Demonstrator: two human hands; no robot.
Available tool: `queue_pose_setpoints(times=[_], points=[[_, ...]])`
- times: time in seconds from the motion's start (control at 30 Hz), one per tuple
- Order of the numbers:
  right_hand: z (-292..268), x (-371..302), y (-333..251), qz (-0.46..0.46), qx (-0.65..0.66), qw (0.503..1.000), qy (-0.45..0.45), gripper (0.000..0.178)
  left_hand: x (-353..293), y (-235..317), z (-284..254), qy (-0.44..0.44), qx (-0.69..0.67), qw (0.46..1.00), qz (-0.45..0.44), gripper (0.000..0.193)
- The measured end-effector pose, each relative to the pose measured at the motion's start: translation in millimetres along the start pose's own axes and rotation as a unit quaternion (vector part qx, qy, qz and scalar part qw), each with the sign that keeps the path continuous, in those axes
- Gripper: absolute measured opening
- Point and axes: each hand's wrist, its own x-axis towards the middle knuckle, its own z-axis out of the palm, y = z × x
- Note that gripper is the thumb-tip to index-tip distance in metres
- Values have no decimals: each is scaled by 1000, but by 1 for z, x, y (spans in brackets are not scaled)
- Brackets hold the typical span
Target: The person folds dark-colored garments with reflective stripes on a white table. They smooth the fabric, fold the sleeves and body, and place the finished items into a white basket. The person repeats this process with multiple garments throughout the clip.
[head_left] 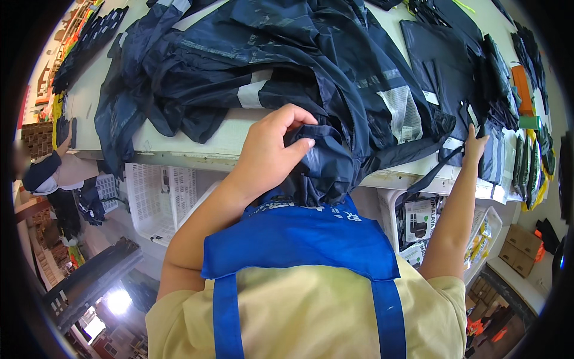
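Observation:
A dark navy jacket (239, 51) with grey reflective strips and white patches lies spread over the white table. Its lower part bunches at the near edge, against my blue apron. My left hand (275, 143) pinches a fold of this dark fabric between thumb and fingers. Far out to the right, my right hand (474, 143) reaches to a pile of folded dark garments (418, 54). Its fingers close around a small, narrow white piece (473, 116), perhaps a tag; what exactly they grip is too small to tell.
White plastic baskets (156, 200) stand below the table; one at right holds printed packages (420, 220). Packed dark garments (526, 167) and an orange piece (522, 90) lie at far right. Another person's arm (51, 164) rests at the table's left end. Cardboard boxes (520, 248) sit lower right.

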Motion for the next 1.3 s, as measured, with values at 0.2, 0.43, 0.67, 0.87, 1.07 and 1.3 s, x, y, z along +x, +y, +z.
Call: queue_pose_setpoints(times=[0.2, 0.43, 0.67, 0.87, 1.07, 1.3], points=[[-27, -209, -171, -150, 342, 755, -539, 65, -3, -1, -7, 41, -10, 998, 53, 17], [-10, -323, -215, 55, 439, 507, -740, 51, -5, 12, 5, 28, 112, 970, 213, 18], [3, -329, -230, -158, 488, 727, -456, 33, -30, 14, 11, -73, 242, 918, 305, 30], [-14, -343, -243, -326, 353, 829, -284, 32, -32, -28, -9, 124, 344, 906, 214, 23], [-28, -354, -251, -389, 286, 744, -461, 29, -56, -81, -30, 58, 316, 937, -138, 27], [48, -304, -227, -396, 12, 818, -416, 48, -35, -51, -105, -162, 133, 969, -134, 21]])
